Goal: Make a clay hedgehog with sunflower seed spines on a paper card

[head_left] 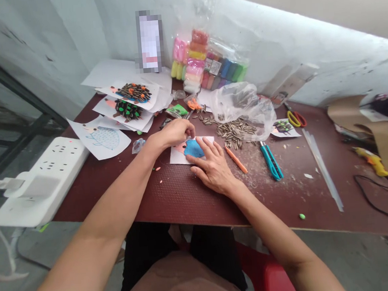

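Note:
A small white card [178,158] lies on the brown table, bearing a flattened blue clay shape [193,148] with a pink part at its left. My right hand [211,165] rests on the card's right side, fingers stretched out and touching the blue clay. Above the card's upper left edge is my left hand [178,132], its fingers curled together; whatever they may hold is hidden. Just behind the hands spreads a pile of sunflower seeds [233,131]. An orange clay tool [236,160] lies right of my right hand.
Farther right are a teal utility knife [272,161], scissors [295,116], clear glue sticks [323,171] and a yellow glue gun [373,160]. Seed-covered hedgehog pictures [132,93] and a power strip [45,175] sit left. Packs of coloured clay [196,62] and a plastic bag [241,108] stand behind.

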Action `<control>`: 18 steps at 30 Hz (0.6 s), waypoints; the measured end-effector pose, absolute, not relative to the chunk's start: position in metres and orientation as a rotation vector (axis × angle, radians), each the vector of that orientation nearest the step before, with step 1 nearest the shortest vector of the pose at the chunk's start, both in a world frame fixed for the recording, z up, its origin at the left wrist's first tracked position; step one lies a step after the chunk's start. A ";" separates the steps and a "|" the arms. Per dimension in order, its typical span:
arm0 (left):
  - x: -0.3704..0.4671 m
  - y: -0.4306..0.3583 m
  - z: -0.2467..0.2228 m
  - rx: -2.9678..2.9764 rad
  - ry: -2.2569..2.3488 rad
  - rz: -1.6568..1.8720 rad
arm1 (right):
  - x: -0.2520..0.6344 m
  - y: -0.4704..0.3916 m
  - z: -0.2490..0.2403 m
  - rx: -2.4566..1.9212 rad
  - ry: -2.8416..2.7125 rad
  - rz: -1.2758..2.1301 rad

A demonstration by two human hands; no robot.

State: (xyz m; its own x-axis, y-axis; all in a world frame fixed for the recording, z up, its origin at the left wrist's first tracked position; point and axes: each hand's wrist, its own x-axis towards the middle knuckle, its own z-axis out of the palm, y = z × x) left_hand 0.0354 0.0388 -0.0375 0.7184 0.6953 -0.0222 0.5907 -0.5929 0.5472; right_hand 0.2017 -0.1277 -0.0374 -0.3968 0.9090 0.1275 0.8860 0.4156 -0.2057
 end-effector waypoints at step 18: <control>0.034 0.039 -0.036 2.411 0.955 0.252 | 0.227 -0.131 -0.044 -1.667 -2.289 -0.027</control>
State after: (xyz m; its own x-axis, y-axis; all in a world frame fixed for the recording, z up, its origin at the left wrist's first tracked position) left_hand 0.0341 0.0389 -0.0364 0.7326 0.6803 -0.0211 0.5817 -0.6096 0.5385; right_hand 0.2265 -0.1313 -0.0444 -0.2759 0.9260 0.2577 0.9319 0.3233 -0.1644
